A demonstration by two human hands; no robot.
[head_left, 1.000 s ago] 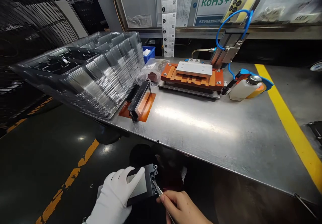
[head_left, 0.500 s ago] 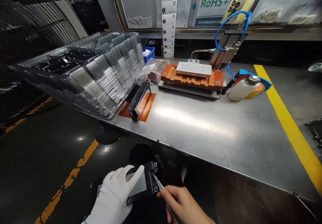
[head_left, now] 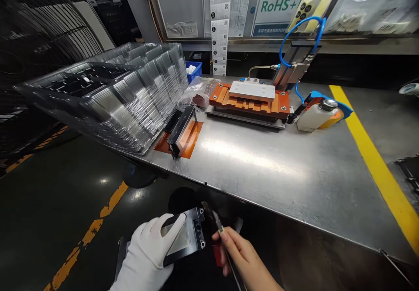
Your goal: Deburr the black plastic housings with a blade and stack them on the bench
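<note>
My left hand (head_left: 147, 243), in a white glove, is wrapped round a black rectangular housing (head_left: 193, 249) with a grey panel on its upper face. The thumb lies across that panel, and the housing's end with small round lugs points right. My bare right hand (head_left: 238, 251) pinches a slim metal craft knife (head_left: 218, 224) with its tip pointing up and left. The knife is apart from the housing, a little to the right of its end; its exact blade shape is blurred.
Stacked clear plastic trays (head_left: 137, 107) stand at the bench's left. Beside them another black housing (head_left: 181, 131) rests on an orange sheet (head_left: 196, 136). Farther back are an orange press fixture (head_left: 250, 97) and a white bottle (head_left: 316, 115). The metal bench edge (head_left: 242, 198) lies beyond my hands.
My right hand has drawn the knife from the housing's end, moving it up and right. The housing has tilted slightly in my left hand. A red piece now shows beside my right fingers.
</note>
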